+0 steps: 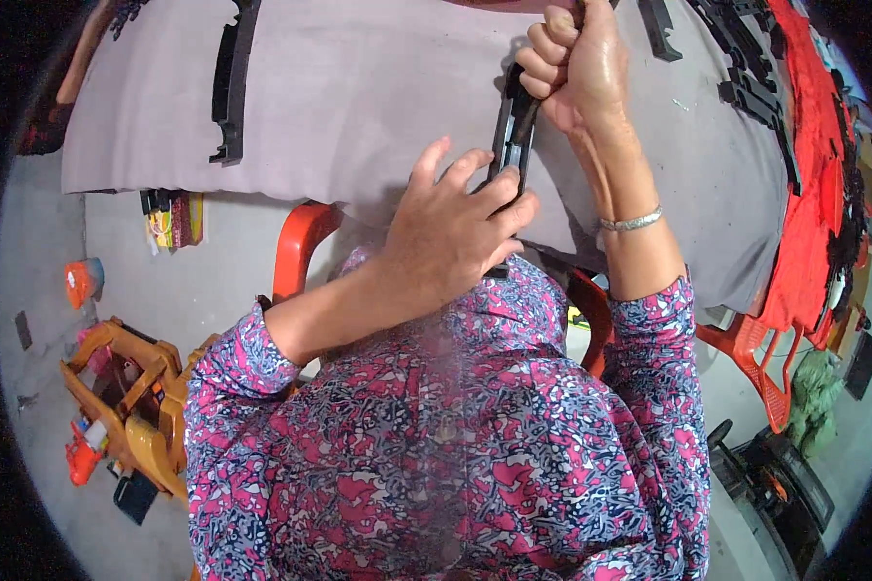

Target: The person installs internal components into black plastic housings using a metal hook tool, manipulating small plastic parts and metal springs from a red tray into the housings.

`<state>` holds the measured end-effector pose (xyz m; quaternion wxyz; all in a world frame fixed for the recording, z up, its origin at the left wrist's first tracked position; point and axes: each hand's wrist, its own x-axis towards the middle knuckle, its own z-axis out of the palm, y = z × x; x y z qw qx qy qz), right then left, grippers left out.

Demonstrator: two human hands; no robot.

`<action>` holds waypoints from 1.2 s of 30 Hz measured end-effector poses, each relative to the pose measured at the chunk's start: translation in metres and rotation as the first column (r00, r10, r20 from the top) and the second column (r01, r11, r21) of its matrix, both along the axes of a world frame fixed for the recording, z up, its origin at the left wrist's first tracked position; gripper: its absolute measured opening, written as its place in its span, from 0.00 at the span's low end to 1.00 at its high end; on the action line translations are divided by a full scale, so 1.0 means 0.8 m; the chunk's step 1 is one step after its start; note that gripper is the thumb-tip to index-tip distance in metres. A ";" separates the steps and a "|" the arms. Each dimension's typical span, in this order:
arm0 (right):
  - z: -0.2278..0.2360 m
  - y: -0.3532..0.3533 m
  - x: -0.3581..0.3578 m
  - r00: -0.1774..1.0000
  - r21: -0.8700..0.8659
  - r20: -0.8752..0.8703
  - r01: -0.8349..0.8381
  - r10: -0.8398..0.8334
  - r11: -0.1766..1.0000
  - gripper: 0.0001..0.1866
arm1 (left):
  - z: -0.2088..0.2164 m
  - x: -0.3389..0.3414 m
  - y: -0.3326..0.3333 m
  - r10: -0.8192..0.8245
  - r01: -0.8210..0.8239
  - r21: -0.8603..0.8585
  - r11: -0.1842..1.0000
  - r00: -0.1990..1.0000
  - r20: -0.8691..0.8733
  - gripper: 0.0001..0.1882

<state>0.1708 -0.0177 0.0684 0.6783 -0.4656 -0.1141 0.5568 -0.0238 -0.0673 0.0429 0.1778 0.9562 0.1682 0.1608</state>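
Note:
My left hand [455, 218] reaches across a long, narrow black piece [516, 145] with a pale grey channel along its middle. Its index and middle fingers and thumb grip the lower part, while the outer fingers are spread to the left. At the piece's upper end, my right hand [581, 73] is closed in a fist, thumb up. Something dark shows above and below that fist, but the fingers hide what it is. The piece lies tilted over the near edge of the grey cloth-covered table [358, 107], its lower end towards my body.
A similar black strip [231, 82] lies on the table's left, with several more black parts [746, 87] at the right. Red cloth [809, 194] hangs beyond them. An orange-red chair [300, 247] surrounds me. A wooden frame [131, 382] stands at the lower left.

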 end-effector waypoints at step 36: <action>-0.037 -0.106 0.202 0.007 -0.467 0.869 0.342 0.494 0.816 0.26 | 0.028 0.008 0.099 0.428 -0.465 -0.258 0.847 0.884 -0.188 0.39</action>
